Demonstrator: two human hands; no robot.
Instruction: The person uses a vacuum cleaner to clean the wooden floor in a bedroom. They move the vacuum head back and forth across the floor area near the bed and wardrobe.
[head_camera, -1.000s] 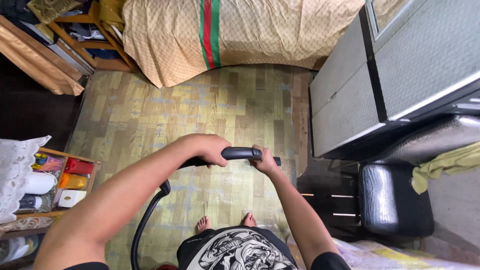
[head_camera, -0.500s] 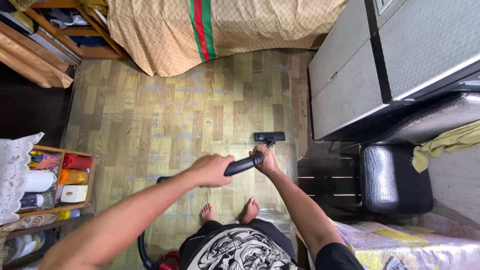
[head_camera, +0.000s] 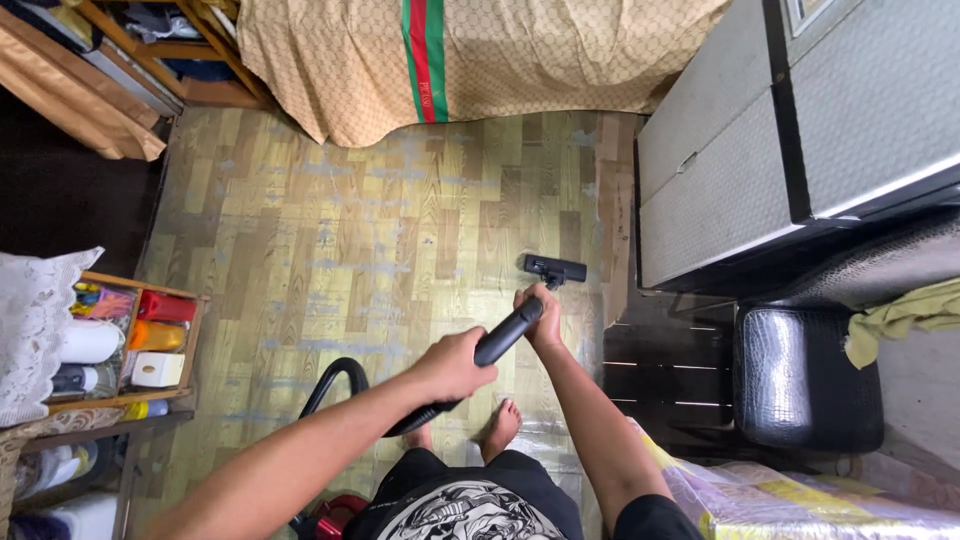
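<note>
Wooden plank floor (head_camera: 330, 240) fills the middle of the room, and over it both hands are closed around the black vacuum handle (head_camera: 505, 337): the left hand (head_camera: 455, 365) on its lower end at 6 o'clock, the right hand (head_camera: 540, 315) just above, near the black floor nozzle (head_camera: 553, 268). At 9 o'clock a wooden tray (head_camera: 190, 340) holds a white roll, red and orange packages and a small white box. Open floor reaches to the patterned bed cover (head_camera: 480, 60) at 12 o'clock, and the grey cabinet (head_camera: 720, 190) closes the edge at 2 o'clock.
</note>
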